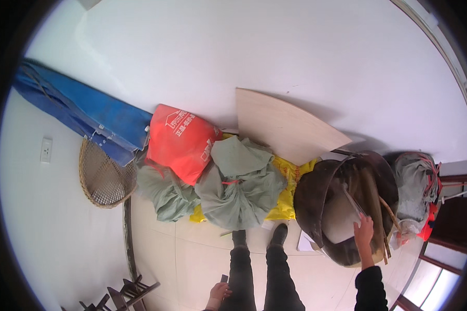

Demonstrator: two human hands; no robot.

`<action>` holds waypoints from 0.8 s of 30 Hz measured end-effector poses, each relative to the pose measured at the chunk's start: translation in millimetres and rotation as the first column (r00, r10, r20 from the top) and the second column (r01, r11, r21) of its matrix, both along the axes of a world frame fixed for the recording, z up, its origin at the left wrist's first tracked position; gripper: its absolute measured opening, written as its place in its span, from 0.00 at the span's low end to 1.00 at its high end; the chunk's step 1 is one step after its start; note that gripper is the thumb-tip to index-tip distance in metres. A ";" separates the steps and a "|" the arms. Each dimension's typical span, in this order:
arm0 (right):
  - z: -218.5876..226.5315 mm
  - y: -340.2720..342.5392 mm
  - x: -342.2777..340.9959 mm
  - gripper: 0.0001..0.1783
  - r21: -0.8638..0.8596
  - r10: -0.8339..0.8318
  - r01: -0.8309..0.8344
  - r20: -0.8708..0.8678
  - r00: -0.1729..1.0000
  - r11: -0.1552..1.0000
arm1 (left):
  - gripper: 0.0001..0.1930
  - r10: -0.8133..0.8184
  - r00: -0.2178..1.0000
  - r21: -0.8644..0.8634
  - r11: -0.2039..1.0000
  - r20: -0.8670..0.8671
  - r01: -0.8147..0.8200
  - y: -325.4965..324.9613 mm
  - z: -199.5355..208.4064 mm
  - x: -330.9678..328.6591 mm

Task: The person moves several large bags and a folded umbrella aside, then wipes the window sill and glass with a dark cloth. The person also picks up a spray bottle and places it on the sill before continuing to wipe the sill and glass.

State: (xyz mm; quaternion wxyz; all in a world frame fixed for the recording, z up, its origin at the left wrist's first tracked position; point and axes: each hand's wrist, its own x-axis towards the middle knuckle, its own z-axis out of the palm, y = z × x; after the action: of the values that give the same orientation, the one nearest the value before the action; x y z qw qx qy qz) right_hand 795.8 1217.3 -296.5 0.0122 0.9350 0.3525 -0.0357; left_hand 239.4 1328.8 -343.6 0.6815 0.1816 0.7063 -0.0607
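A red plastic bag (184, 144) with white printing sits left of centre, the left hand (220, 293) at lower centre grips a small dark object (223, 279), a printed yellow sack (288, 181) shows mid-frame, and the right hand (364, 230) clasps a slim greyish implement (352, 199) reaching into the dark-brown round vessel (386, 171) at right.

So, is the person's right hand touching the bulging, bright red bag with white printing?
No, the right hand is over the large, dark-brown, rounded container, well to the right of the red bag.
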 end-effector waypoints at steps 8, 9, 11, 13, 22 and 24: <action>-38.2 206.0 -164.1 0.17 0.196 0.568 -0.572 -0.568 0.596 0.797 | 0.14 0.088 0.982 -0.052 0.995 0.165 -0.080 -35.9 -16.2 26.0; -58.3 223.3 -184.9 0.17 0.282 0.655 -0.623 -0.549 0.518 0.729 | 0.14 0.125 0.973 -0.040 0.992 0.195 -0.119 -49.5 -27.2 18.5; -95.1 262.7 -218.1 0.22 0.238 0.786 -0.801 -0.471 0.400 0.550 | 0.13 -0.032 0.988 0.159 0.987 0.150 0.008 -83.9 -53.0 14.3; -112.6 309.1 -244.0 0.22 0.233 0.863 -0.862 -0.358 0.355 0.451 | 0.14 0.245 0.958 -0.047 0.969 0.146 -0.241 -90.7 -59.8 0.9; -212.7 345.1 -222.1 0.19 -0.132 0.779 -0.851 -0.348 0.521 0.509 | 0.15 0.393 0.907 -0.031 0.919 0.151 -0.393 -100.7 -41.5 4.9; -236.9 294.0 -204.4 0.22 -0.138 0.745 -0.776 -0.220 0.630 0.616 | 0.15 0.371 0.921 -0.043 0.929 0.122 -0.368 -94.1 -40.3 10.9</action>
State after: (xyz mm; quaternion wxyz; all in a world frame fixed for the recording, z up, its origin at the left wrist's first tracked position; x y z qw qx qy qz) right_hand 591.4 1511.2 -533.4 0.1042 0.6846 0.7094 -0.1315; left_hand 250.3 1234.7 -383.9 0.7265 0.0421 0.6819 0.0736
